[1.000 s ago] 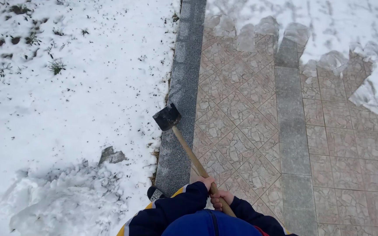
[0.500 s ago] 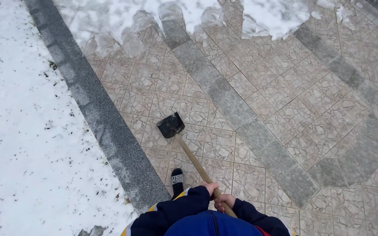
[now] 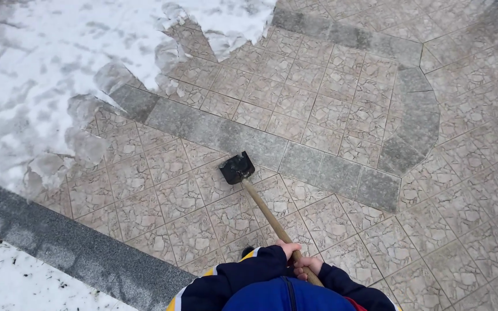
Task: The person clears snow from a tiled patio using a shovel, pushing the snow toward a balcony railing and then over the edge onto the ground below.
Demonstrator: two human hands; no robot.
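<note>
The shovel's blade looks like dark, matt metal, scuffed and dull. Its handle is pale bare wood, unvarnished. The paving tiles are beige, stone-patterned and matt. At 12 o'clock from the blade runs a band of grey granite-like slabs, speckled and rough. At 10 o'clock lies white, crusty snow. The jacket sleeves are dark blue cloth.

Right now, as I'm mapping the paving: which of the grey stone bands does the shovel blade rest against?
The shovel blade sits at the middle grey band crossing the tiles, not the wider dark kerb beside the snow. Both hands grip the wooden handle.
</note>
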